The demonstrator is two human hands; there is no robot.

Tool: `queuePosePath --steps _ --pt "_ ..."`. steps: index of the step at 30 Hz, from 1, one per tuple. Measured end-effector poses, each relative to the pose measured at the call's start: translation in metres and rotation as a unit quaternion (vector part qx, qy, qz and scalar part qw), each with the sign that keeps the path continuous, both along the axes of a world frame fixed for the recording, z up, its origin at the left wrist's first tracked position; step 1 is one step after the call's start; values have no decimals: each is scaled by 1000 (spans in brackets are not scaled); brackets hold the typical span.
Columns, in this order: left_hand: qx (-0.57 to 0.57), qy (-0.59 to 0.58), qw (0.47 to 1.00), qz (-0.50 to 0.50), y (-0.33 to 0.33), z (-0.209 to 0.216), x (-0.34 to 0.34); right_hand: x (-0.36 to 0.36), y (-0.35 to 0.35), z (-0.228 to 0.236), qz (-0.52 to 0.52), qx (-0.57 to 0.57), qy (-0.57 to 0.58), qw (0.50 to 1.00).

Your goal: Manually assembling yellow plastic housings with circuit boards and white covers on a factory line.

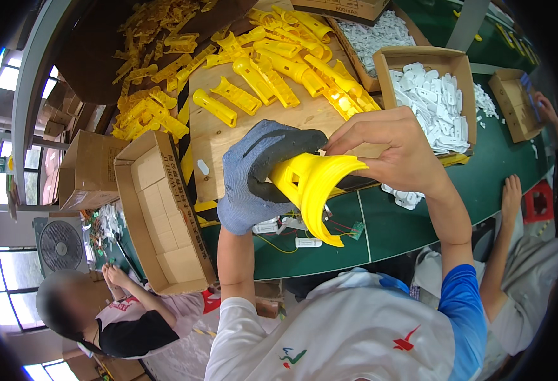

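My left hand [250, 168], in a blue-grey glove with a black palm, wraps around a yellow plastic shell [322, 200]. The shell is a hollow piece with a slot in its narrower part and a flared, ribbed curved rim toward me. My bare right hand [396, 149] closes on the shell's far right edge, its index fingertip near the gloved thumb; the thumb is partly hidden behind the rim. Beneath the shell lie a small white part [308, 242], thin wires and a little green circuit board [356, 230] on the green table.
Many yellow shell pieces [253, 79] cover the wooden board [206, 143] ahead. A cardboard box of white parts [469, 101] stands right, an open carton [165, 216] left. Co-workers' hands show at left [117, 276] and right [512, 193]. A fan [62, 246] is further left.
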State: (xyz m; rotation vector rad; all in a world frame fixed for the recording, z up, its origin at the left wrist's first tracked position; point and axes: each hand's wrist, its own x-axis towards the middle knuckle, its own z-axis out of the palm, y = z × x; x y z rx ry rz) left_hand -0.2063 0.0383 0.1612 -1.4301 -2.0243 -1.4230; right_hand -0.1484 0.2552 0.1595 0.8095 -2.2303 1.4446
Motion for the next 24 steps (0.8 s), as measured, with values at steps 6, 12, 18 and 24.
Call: queuePosePath --steps 6,12,18,24 --pt "-15 -8 1000 -26 -3 -8 -7 -1 4 -1 -25 11 -50 998" --pt "8 -286 957 53 7 7 3 -4 4 2 -60 -35 -133 989" --pt "80 -523 849 9 14 -14 -18 -11 12 -12 -83 -212 -196 954" --pt "85 -609 781 -110 30 -20 -5 -18 5 -16 -85 -228 -189 951"
